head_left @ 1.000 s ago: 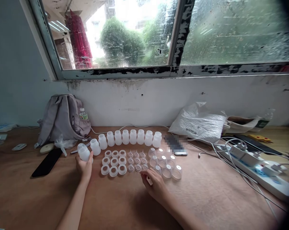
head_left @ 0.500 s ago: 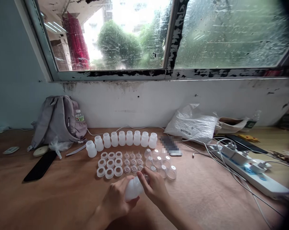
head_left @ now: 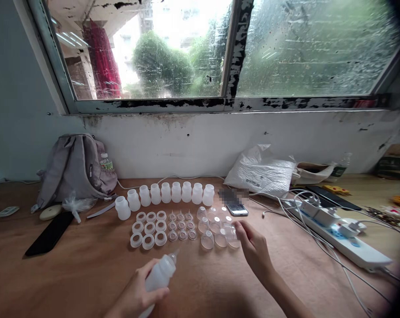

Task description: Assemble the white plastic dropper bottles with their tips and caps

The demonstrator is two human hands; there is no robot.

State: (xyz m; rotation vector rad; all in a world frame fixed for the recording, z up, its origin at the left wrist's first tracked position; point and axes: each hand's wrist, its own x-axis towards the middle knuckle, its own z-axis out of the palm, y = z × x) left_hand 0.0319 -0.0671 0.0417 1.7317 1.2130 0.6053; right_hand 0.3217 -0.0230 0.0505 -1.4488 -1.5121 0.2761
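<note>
My left hand (head_left: 142, 289) is wrapped round a frosted baby bottle (head_left: 160, 273) with a ring and a clear pointed teat on top. The bottle is tilted, its teat pointing up and to the right. My right hand (head_left: 254, 245) reaches to the right edge of a group of clear dome caps (head_left: 207, 240), thumb and finger pinched on the nearest corner cap (head_left: 233, 240). Left of the caps, clear teats (head_left: 182, 235) lie in short rows. Beside those are white screw rings (head_left: 149, 241), also in rows. Behind them a curved line of frosted bottles (head_left: 166, 193) stands upright.
A grey backpack (head_left: 74, 172), a black phone (head_left: 50, 234) and a small plastic bag (head_left: 78, 204) lie left. Another phone (head_left: 238, 210), a silver mailing bag (head_left: 261, 172) and a power strip (head_left: 342, 240) with trailing white cables are on the right.
My right hand has left the bottle and moved right to the clear caps. My left hand has shifted down and left with the bottle, whose teat now shows.
</note>
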